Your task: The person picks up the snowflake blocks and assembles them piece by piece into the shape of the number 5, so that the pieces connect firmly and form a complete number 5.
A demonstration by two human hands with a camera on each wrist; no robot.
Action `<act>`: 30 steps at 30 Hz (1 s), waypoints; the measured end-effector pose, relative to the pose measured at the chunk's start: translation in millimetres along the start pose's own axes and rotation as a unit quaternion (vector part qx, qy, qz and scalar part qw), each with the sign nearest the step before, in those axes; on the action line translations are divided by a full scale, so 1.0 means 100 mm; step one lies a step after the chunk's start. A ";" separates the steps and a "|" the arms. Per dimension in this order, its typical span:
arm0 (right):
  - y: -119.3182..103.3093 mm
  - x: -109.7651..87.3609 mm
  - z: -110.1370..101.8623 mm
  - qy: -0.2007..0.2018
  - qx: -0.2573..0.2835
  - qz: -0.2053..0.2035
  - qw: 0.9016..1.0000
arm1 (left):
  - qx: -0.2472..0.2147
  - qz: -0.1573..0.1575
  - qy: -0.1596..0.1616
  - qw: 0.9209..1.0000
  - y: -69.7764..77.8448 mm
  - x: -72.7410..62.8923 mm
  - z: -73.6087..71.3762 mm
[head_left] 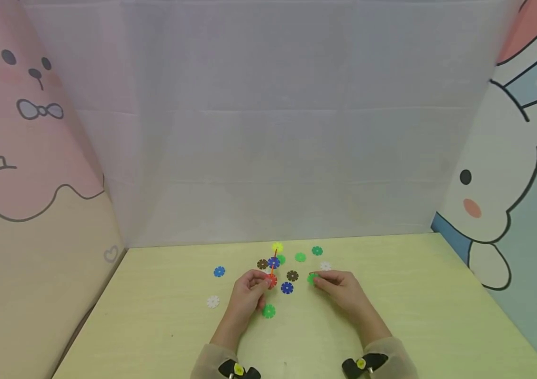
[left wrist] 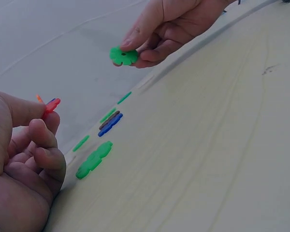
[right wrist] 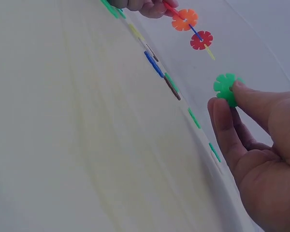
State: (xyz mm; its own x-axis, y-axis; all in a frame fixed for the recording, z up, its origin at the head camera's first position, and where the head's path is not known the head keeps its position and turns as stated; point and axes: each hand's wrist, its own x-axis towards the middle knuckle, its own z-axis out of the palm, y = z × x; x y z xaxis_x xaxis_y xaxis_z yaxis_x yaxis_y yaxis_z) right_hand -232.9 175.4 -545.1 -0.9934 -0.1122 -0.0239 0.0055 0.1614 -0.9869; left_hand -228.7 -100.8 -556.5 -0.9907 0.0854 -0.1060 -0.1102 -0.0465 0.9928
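Observation:
My left hand (head_left: 246,296) pinches the red flower-shaped disc (head_left: 272,280) at the near end of a chain of slotted plastic discs. The chain alternates face-on and edge-on pieces: the right wrist view shows an orange disc (right wrist: 184,20), a blue edge, a dark red disc (right wrist: 201,40) and a yellow edge (right wrist: 210,51). Between thumb and fingers, my right hand (head_left: 346,295) holds a green flower disc (right wrist: 225,89), apart from the chain and to its right. A thin reddish-brown edge shows beside that green disc in the head view; I cannot tell what it is.
Loose flower discs lie around the hands: a green one (head_left: 269,311) by the left hand, a dark blue (head_left: 287,288), a brown (head_left: 292,276), a white (head_left: 213,301), a light blue (head_left: 219,271) and a green (head_left: 317,250). A white curtain (head_left: 268,158) hangs behind the table (head_left: 145,326).

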 end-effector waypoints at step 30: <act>-0.27 -0.10 0.24 -0.065 -0.095 -0.090 0.989 | -0.059 -0.001 -0.001 0.998 0.04 -0.03 0.05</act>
State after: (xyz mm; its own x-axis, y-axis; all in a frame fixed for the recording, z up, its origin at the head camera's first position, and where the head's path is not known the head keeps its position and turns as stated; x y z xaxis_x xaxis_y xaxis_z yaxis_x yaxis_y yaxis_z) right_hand -219.9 148.4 -521.9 -0.9532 -0.2785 0.1180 -0.2049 0.3076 -0.9292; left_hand -225.8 -96.0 -551.6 -0.9902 0.0881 -0.1084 -0.1218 -0.1638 0.9790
